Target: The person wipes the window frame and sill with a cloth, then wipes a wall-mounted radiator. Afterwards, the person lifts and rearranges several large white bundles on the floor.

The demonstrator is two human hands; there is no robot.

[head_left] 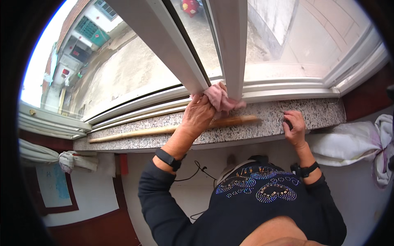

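One pair of hands, mine, at a window. Left hand [199, 111]: fingers bent and closed over a pink cloth [218, 97], back of the hand uppermost. Cloth: crumpled, at the foot of two white uprights [230, 49] of the window, by the inner edge of the frame, its loose end blurred and hanging toward the sill. Right hand [295, 128]: raised near the front edge of the sill, fingers half curled, thumb apart from them; a dark patch shows between, and I cannot tell whether it is a held thing or shadow. Sill [322, 114]: speckled grey stone. Wooden pole [139, 133]: one, pale, lying lengthwise on the sill, passing behind my left wrist, its right end short of my right hand. Wristbands [167, 159]: two, black, one per arm. Top [242, 205]: black, set with shiny studs. Curtains [349, 141]: pale, gathered, one at each side. Cable [202, 167]: black, below the sill. Beyond the glass: a yard with a green door [98, 38].
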